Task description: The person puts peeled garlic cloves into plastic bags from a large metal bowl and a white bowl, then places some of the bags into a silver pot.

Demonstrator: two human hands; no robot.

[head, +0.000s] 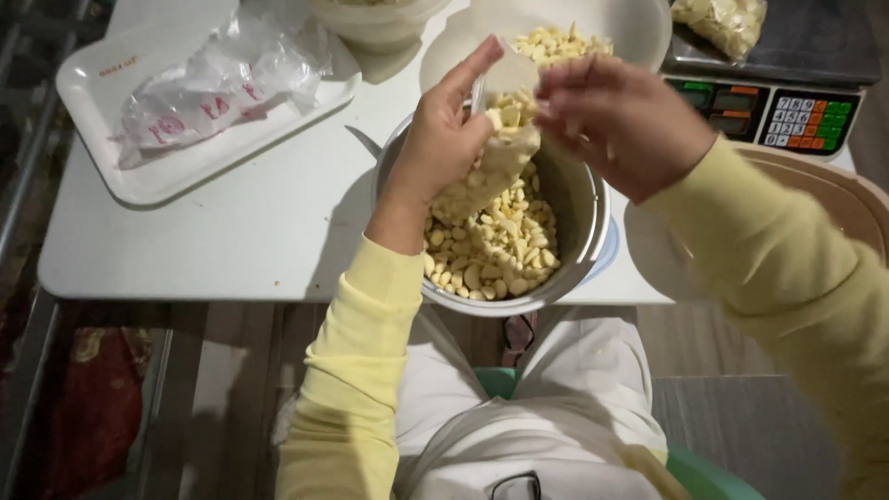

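My left hand [443, 139] grips a small clear plastic bag [491, 162] filled with pale peeled garlic cloves, holding it upright over a metal bowl [585, 208]. The bowl is full of the same cloves [495, 255] and stands at the table's front edge. My right hand [620, 120] is at the bag's open top, fingers bent over the mouth; it looks blurred. Both arms wear yellow sleeves.
A white tray [88, 88] with a crumpled printed plastic bag [218, 79] lies at the left. A white bowl of cloves [639, 28] stands behind the metal bowl. A weighing scale [787, 102] carrying a filled bag [722, 23] is at the right, a beige tub [847, 194] beside it.
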